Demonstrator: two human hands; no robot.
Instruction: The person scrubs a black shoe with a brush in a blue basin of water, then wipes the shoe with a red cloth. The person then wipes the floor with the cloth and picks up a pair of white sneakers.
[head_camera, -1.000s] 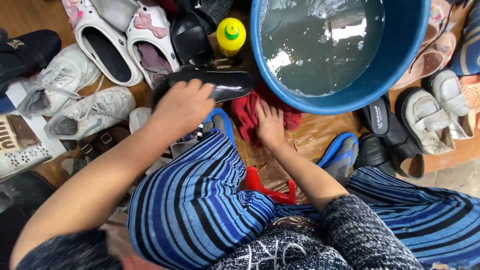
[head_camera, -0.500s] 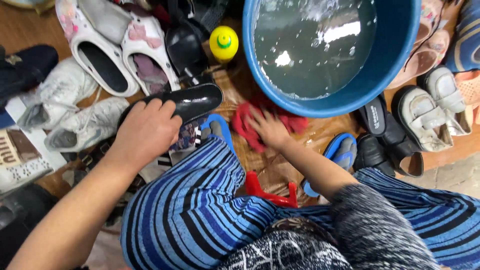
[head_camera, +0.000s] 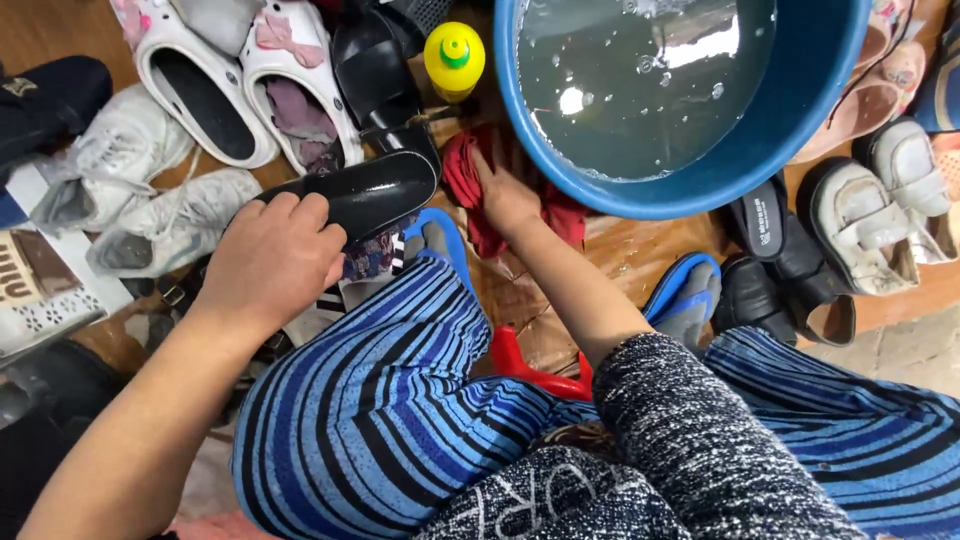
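Note:
My left hand (head_camera: 268, 262) grips the heel end of a glossy black slipper (head_camera: 375, 192), holding it level above the floor in front of my left knee. My right hand (head_camera: 505, 197) presses down on a red cloth (head_camera: 470, 185) that lies on the wet wooden floor, right beside the blue basin (head_camera: 760, 150) full of water. My legs in blue striped trousers fill the lower part of the view, and my feet wear blue sandals (head_camera: 690, 290).
A yellow bottle (head_camera: 455, 58) stands left of the basin. White clogs (head_camera: 200, 90), grey sneakers (head_camera: 160, 215) and a second black slipper (head_camera: 370, 70) lie at the left. Worn pale shoes (head_camera: 870, 215) and black sandals (head_camera: 770, 260) lie at the right. A red stool edge (head_camera: 530, 365) shows between my knees.
My left hand has drawn the black slipper down and toward me. My right hand stays on the red cloth, shifted slightly toward the basin.

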